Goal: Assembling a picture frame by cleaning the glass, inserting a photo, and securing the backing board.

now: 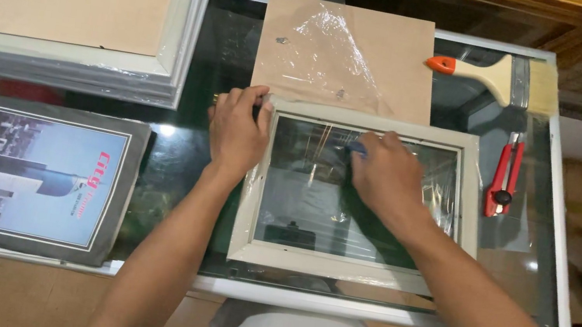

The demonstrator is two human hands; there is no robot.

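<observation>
glass tabletop (181, 161) – tiled floor below, left hand (237, 131) flat on frame (348, 269), right hand (387, 176) pinching something blue

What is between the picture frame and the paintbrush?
In the head view, a brown backing board partly covered in clear plastic lies between the picture frame and the paintbrush.

A flat rectangular printed poster (21, 173), blue picture of a pale tower with red lettering inside a dark grey border, lies well to the left of the left hand (237, 131); no packages or screens show
</observation>
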